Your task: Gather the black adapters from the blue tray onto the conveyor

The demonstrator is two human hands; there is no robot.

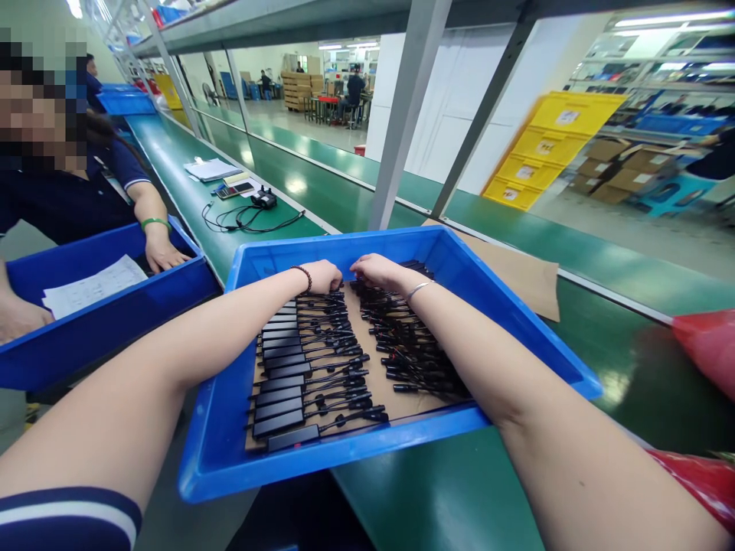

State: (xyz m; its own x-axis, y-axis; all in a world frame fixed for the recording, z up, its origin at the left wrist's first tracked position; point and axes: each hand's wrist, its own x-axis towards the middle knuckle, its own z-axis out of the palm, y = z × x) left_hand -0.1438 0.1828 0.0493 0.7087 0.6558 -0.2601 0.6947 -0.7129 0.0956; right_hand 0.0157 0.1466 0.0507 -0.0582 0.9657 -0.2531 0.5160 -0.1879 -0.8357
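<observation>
Both my hands reach to the far end of a blue plastic bin. Inside, two rows of black power adapters with short cables lie on brown cardboard, their plugs pointing to the middle. My left hand, wearing a dark bead bracelet, is closed over the far end of the left row. Facing it, my right hand has its fingers pinched at the far end of the right row. What lies between the fingertips of either hand is too small to make out.
At left a co-worker's hands rest in another blue bin holding white papers. On the green bench lie a black cable, a phone and papers. A grey post rises behind my bin; red plastic sits right.
</observation>
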